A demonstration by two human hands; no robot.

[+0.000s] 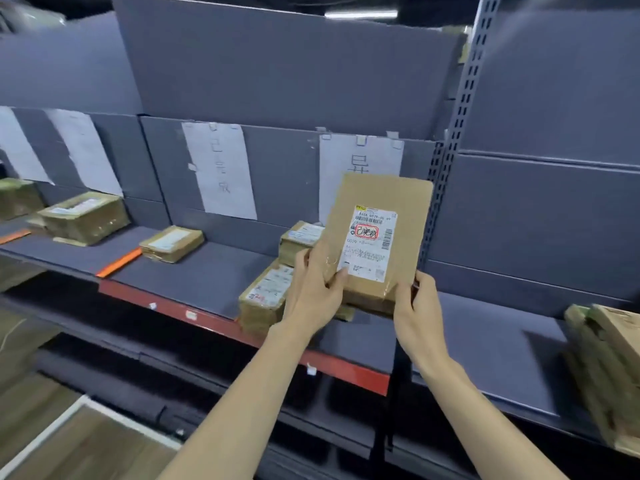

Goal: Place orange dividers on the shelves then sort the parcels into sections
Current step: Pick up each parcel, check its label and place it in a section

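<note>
Two hands hold one flat cardboard parcel (381,237) upright over the grey shelf (194,275). Left hand (311,289) grips the parcel's lower left edge, fingers curled behind, thumb (337,277) pressed on the front at the corner of the shipping label (370,242). Right hand (417,306) pinches the lower right corner, thumb forward, fingers wrapped behind. Label faces the camera, with barcodes and a red-outlined stamp; print too small to read.

Just behind and left of the held parcel, a stack of taped brown parcels (266,299) sits at the shelf's front, and a second, smaller parcel stack (299,242) stands further back. Whether the held parcel's bottom edge touches the front stack cannot be told.

Further left, a single small parcel (171,242) lies flat beside an orange divider (119,262) that runs front to back across the shelf. Beyond the divider, a larger taped box (85,216) rests in the next section, with another orange divider (14,236) at the far left edge.

White paper signs (221,171) are taped to the grey back panel (284,71), one partly hidden by the held parcel. Red shelf edge (214,323) runs along the front. A perforated metal upright (460,109) separates this bay from the right bay, where more cardboard parcels (602,368) lean on edge.
</note>
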